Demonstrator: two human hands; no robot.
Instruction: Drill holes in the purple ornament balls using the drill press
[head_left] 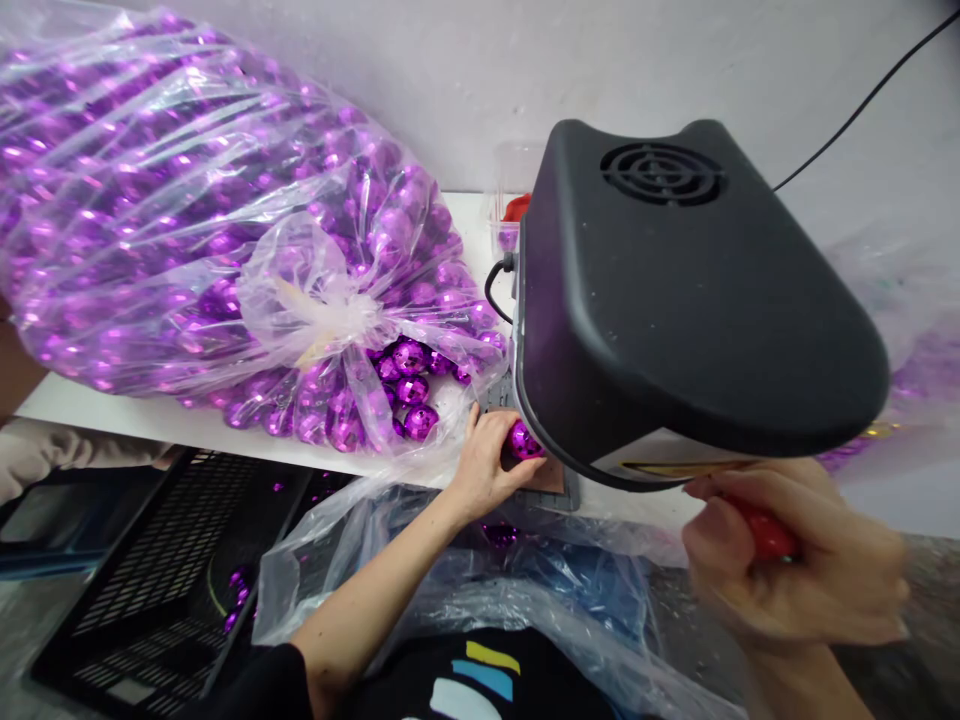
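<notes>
Largest, a clear plastic bag [281,260] packed with shiny purple balls fills the upper left of the frame, its film gathered in a knot near its lower right. Next, a black machine housing [675,300] with a round vent on top stands right of centre. A black crate [142,560] with slatted walls occupies the lower left. At lower right, the right hand [810,560], slightly blurred, is curled round a red handle [772,535] under the housing's edge. Near the centre, the left hand [487,465] is narrowed to a pinch, thumb and fingers about a faceted purple ball [523,440]. A grey base plate [571,490] lies under the housing; whether the ball touches it cannot be told. Loose purple balls [412,390] lie up and left of the hand. The held ball, smallest of all, sits just left of the housing's lower edge. Judged by its look, it is light, thin-walled and stiff, its glossy facets slippery and apt to scuff or dent under a hard squeeze. The best hold is a gentle pinch across its widest part, fingertips opposed.
</notes>
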